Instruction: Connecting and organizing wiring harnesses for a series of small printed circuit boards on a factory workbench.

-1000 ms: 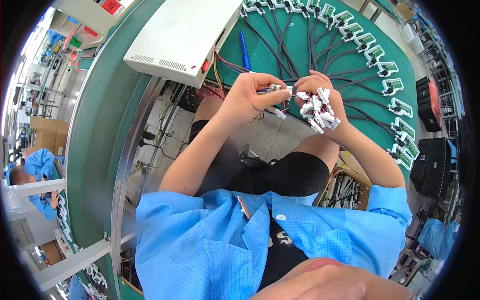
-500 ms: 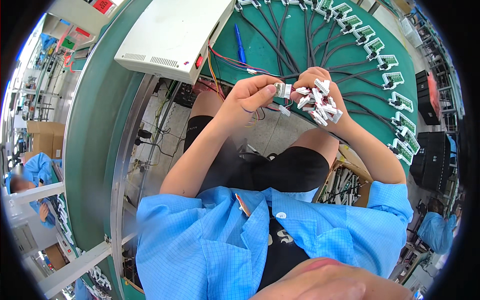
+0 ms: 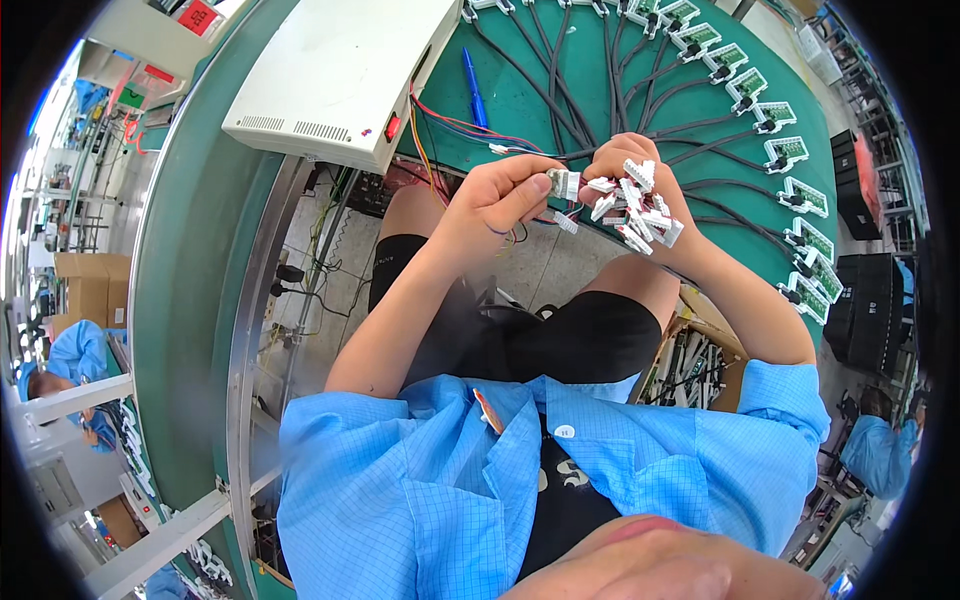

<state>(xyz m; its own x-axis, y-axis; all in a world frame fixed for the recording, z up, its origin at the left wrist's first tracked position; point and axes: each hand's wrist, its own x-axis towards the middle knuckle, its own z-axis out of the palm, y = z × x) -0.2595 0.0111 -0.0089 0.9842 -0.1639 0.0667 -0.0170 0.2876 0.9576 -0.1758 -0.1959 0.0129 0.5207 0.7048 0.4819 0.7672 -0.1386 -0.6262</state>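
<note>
My left hand (image 3: 507, 198) pinches a small white connector (image 3: 565, 184) between thumb and fingers, just beyond the table's near edge. Close beside it, my right hand (image 3: 635, 165) is closed round a bunch of white plug connectors (image 3: 640, 212) on short wires, their ends fanning out over the palm side. Black cables (image 3: 618, 95) run from near my right hand across the green table. At their far ends lie several white-framed green circuit boards (image 3: 748, 90) in an arc. One loose white plug (image 3: 566, 222) dangles below my hands.
A cream metal box (image 3: 340, 75) with a red switch stands at the left, coloured wires running from it. Next to it lies a blue pen (image 3: 474, 88). A carton (image 3: 690, 372) of parts is beside my leg. Co-workers in blue sit at both sides.
Both hands stay nearly in place, still gripping the connectors. The bunch in my right hand has shifted slightly, and the whole view has moved a little.
</note>
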